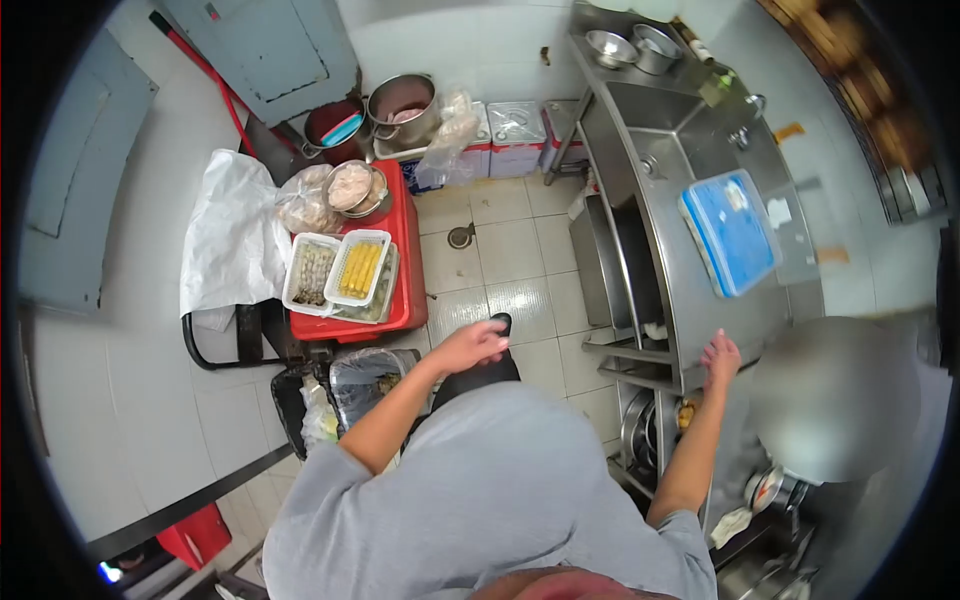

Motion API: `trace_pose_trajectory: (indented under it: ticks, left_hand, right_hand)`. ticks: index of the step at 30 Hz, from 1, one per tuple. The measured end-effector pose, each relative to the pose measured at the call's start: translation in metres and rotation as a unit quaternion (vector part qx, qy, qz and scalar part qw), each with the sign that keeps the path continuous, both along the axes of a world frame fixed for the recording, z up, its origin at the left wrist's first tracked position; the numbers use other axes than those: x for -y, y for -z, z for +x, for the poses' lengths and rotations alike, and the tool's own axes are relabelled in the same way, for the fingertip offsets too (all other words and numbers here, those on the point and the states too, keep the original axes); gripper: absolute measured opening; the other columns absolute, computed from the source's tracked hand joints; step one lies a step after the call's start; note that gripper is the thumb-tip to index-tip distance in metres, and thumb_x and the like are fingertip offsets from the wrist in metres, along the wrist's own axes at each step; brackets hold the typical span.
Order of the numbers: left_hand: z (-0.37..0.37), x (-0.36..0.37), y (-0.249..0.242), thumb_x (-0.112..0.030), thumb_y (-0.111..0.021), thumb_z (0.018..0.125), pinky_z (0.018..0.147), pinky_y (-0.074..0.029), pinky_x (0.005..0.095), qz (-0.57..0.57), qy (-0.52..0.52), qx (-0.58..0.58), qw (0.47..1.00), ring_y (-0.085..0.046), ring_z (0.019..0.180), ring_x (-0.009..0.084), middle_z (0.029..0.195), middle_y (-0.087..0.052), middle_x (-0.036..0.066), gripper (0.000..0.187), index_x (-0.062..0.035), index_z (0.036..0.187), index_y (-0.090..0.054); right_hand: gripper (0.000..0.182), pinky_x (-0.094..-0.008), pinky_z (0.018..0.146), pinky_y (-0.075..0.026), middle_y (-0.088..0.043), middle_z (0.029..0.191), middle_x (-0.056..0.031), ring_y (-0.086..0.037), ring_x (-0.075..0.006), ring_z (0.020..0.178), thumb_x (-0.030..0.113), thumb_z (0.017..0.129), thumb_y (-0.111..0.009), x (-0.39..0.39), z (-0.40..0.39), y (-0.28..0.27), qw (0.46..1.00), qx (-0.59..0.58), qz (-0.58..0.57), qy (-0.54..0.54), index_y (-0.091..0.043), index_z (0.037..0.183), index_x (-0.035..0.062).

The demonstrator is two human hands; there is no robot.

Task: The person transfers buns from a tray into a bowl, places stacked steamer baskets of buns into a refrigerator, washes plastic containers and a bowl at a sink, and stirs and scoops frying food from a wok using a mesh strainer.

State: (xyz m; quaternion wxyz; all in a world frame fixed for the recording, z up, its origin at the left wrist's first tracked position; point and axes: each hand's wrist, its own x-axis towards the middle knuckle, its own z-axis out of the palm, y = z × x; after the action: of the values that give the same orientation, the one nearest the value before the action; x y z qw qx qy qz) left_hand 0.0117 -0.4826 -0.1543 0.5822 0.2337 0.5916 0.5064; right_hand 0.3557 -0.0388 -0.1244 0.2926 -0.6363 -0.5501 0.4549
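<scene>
My left hand (470,348) hangs in front of my body over the tiled floor, its fingers loosely bent and holding nothing. A lined bin (345,378) stands below my left forearm. My right hand (720,357) is over the near part of the steel sink counter (690,310), fingers apart with nothing in them. Farther along that counter, ahead of my right hand, lies a plastic container with a blue lid (735,235). To the left, a red cooler box (405,240) carries a tray of yellow corn (358,270) and another white tray of food (312,275).
A bowl of pale meat (352,188) sits at the cooler's back end, near a white plastic sheet (230,235). Behind stand large pots (402,105). At right are the sink basin (660,125) and metal bowls (610,48). Shelves run under the counter; the floor (510,260) has a drain.
</scene>
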Motion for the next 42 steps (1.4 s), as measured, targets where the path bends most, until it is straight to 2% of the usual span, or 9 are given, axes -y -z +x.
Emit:
trace_pose_trajectory:
  ticks: [6,12,15,18,25,30,35,40,42]
  left_hand:
    - [-0.12,-0.184,-0.051,-0.031,-0.06,0.101,0.085,-0.051,0.0286,0.073,0.06,-0.112,0.989,-0.065,0.102,0.0148,0.108,-0.067,0.008,0.056,-0.0008,0.145,-0.043]
    - [-0.198,-0.363,-0.081,-0.031,-0.062,0.1,0.088,-0.051,0.03,0.084,0.081,-0.058,0.992,-0.065,0.103,0.0164,0.116,-0.066,0.01,0.06,-0.0008,0.147,-0.04]
    - [-0.227,-0.446,-0.086,-0.033,-0.062,0.1,0.089,-0.05,0.03,0.048,0.089,-0.054,0.993,-0.064,0.106,0.0171,0.123,-0.064,0.011,0.063,-0.0013,0.149,-0.039]
    - [-0.242,-0.54,-0.085,-0.037,-0.061,0.099,0.09,-0.05,0.0307,0.059,0.093,-0.07,0.991,-0.062,0.11,0.0171,0.128,-0.061,0.011,0.066,-0.0024,0.15,-0.038]
    - [-0.303,-0.733,-0.121,-0.027,-0.067,0.097,0.082,-0.057,0.0369,0.083,0.078,0.091,0.989,-0.063,0.112,0.0238,0.13,-0.059,0.014,0.062,-0.0013,0.146,-0.039]
    - [-0.391,-0.779,-0.124,-0.017,-0.066,0.095,0.076,-0.06,0.0371,0.048,0.056,0.098,0.992,-0.072,0.093,0.0274,0.121,-0.065,0.013,0.06,-0.0057,0.147,-0.038]
    - [-0.446,-0.829,-0.119,-0.012,-0.068,0.091,0.067,-0.057,0.0311,0.011,0.054,-0.007,0.998,-0.071,0.089,0.0231,0.118,-0.065,0.012,0.068,-0.0067,0.15,-0.034]
    - [-0.47,-0.868,-0.111,-0.006,-0.067,0.088,0.065,-0.054,0.0276,0.043,0.104,-0.082,0.99,-0.068,0.083,0.0177,0.114,-0.063,0.008,0.067,-0.0066,0.148,-0.038]
    - [-0.481,-0.883,-0.096,-0.004,-0.067,0.088,0.065,-0.053,0.0268,0.06,0.114,-0.092,0.987,-0.066,0.082,0.0157,0.112,-0.063,0.007,0.065,-0.0064,0.147,-0.04]
  right_hand:
    - [0.046,-0.0288,0.047,-0.045,-0.062,0.082,-0.007,-0.057,-0.0152,0.062,0.044,0.088,-0.073,-0.147,-0.06,-0.02,0.988,0.088,-0.023,0.127,-0.065,0.101,0.0002]
    - [0.022,-0.0282,0.043,-0.039,-0.058,0.062,-0.0027,-0.052,-0.011,0.05,0.023,0.09,-0.071,-0.266,-0.066,0.039,0.995,0.062,0.037,0.063,-0.066,0.08,0.0042]
    - [0.02,-0.026,0.048,-0.039,-0.055,0.062,0.0011,-0.05,-0.0076,0.054,0.018,0.09,-0.069,-0.287,-0.074,0.028,0.965,0.14,0.209,0.069,-0.065,0.078,0.0026]
    - [0.018,-0.0239,0.052,-0.037,-0.054,0.064,0.0044,-0.047,-0.005,0.057,0.017,0.091,-0.067,-0.288,-0.113,-0.04,0.968,0.124,0.205,0.07,-0.066,0.082,0.0016]
    - [0.012,-0.0246,0.053,-0.042,-0.06,0.067,-0.0003,-0.052,-0.0058,0.06,0.011,0.093,-0.061,-0.367,-0.253,-0.08,0.982,0.034,0.164,-0.092,-0.069,0.095,0.0025]
    - [0.024,-0.0245,0.054,-0.047,-0.064,0.073,-0.0007,-0.057,-0.0092,0.058,0.028,0.096,-0.066,-0.479,-0.34,-0.119,0.975,-0.037,-0.045,-0.213,-0.068,0.095,0.0037]
    - [0.039,-0.0295,0.055,-0.054,-0.068,0.083,-0.0089,-0.063,-0.0139,0.063,0.04,0.098,-0.062,-0.688,-0.425,-0.058,0.981,-0.192,-0.021,0.02,-0.065,0.098,0.0011]
    - [0.049,-0.0308,0.055,-0.055,-0.067,0.086,-0.0139,-0.063,-0.0172,0.061,0.049,0.097,-0.061,-0.79,-0.476,-0.02,0.905,-0.346,-0.169,0.182,-0.062,0.105,0.0005]
    - [0.042,-0.0309,0.055,-0.055,-0.067,0.087,-0.0122,-0.062,-0.0174,0.059,0.042,0.096,-0.065,-0.828,-0.472,0.011,0.874,-0.415,-0.174,0.182,-0.063,0.105,0.0009]
